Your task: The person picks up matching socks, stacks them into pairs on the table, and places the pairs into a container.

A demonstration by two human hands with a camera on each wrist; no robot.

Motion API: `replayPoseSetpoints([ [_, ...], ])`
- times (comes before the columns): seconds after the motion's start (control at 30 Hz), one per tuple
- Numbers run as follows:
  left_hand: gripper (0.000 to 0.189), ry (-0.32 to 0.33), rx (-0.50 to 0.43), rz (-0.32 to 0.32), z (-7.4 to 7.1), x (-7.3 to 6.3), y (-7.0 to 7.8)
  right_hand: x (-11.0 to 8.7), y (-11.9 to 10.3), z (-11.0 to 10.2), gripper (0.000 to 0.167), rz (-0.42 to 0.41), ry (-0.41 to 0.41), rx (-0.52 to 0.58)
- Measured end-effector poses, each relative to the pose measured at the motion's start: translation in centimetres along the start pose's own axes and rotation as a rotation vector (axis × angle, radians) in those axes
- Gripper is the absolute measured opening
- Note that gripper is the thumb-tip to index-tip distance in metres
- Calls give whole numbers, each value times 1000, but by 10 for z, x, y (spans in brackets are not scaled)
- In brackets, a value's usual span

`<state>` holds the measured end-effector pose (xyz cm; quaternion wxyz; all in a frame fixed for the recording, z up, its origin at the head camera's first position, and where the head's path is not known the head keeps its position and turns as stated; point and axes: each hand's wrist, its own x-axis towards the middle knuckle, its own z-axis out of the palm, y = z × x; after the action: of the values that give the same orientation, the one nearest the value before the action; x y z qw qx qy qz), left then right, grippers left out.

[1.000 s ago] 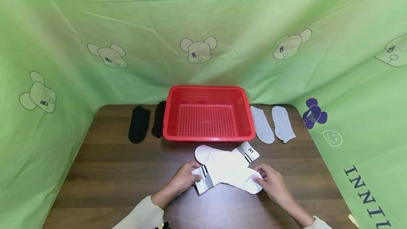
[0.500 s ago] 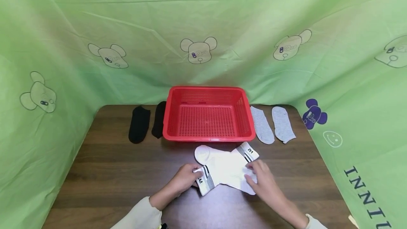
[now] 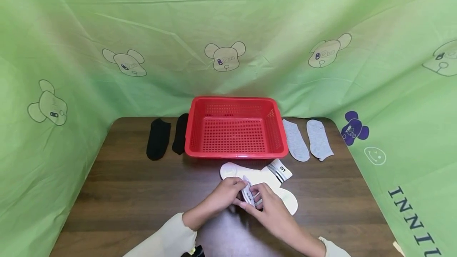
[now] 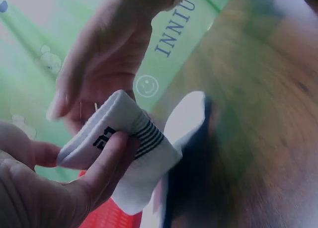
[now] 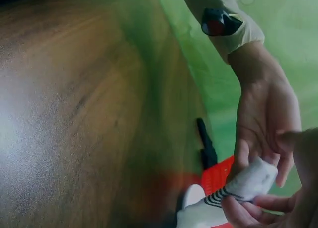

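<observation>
Left hand (image 3: 225, 195): fingers pinching striped cuff (image 4: 121, 116) of white sock (image 3: 288, 200), near side of red basket (image 3: 235, 155). Right hand (image 3: 270, 206): bent at cuff, grip cannot be told. Lettering (image 3: 412, 220): "INNIU", green curtain (image 3: 385, 102), right.

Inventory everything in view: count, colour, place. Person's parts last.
Rectangular perforated plastic basket: 1, red, table's far side.
Dark ankle socks: 2, black, left of basket.
Pale ankle socks: 2, grey, right of basket.
Striped cloth socks: 2, white, overlapping, before basket.
Wooden table: 1, brown, underneath.
Printed cloth: count unclear, green, behind and beside table.
Wrist device: 1, black, left sleeve.
Sleeves: 2, cream, on forearms.
Left hand: 1, bare, holding striped cuff.
Right hand: 1, bare, at same cuff.
</observation>
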<state>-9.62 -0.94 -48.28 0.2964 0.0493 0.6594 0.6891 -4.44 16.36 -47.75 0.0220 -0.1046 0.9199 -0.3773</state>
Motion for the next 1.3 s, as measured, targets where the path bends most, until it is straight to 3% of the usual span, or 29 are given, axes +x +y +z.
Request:
replayPoseSetpoints([
  [0.13, 42, -22, -58, -26, 6, 3, 4, 2, 1, -4, 29, 75, 62, -27],
  [0.27, 40, -70, -74, -19, 7, 6, 4, 3, 6, -14, 24, 17, 120, -119],
  [0.4, 29, -31, 41, 44, 6, 11, -7, 0, 12, -33, 23, -36, 180, -221],
  [0.53, 18, 92, 289, 173, 4, 19, -19, -3, 5, -68, 19, -11, 219, -262],
  [0.6, 25, 96, 355, 227, 2, 23, -23, -4, -4, -88, 19, -12, 249, -281],
  [0.67, 38, 49, 351, 264, 1, 28, -26, -6, -15, -107, 20, -8, 275, -277],
  [0.83, 67, -201, 145, 282, -4, 37, -36, -14, -34, -138, 24, 10, 306, -146],
  [0.93, 64, -350, 15, 238, -10, 37, -42, -16, -34, -143, 21, 16, 279, 20],
  [1.03, 54, -453, -99, 178, -17, 32, -47, -15, -26, -144, 17, 53, 227, 173],
  [1.17, 48, -488, -201, 152, -23, 23, -51, -12, -13, -141, 16, 111, 172, 279],
  [1.3, 40, -433, -262, 124, -30, 15, -52, -11, 1, -139, 16, 145, 146, 323],
])
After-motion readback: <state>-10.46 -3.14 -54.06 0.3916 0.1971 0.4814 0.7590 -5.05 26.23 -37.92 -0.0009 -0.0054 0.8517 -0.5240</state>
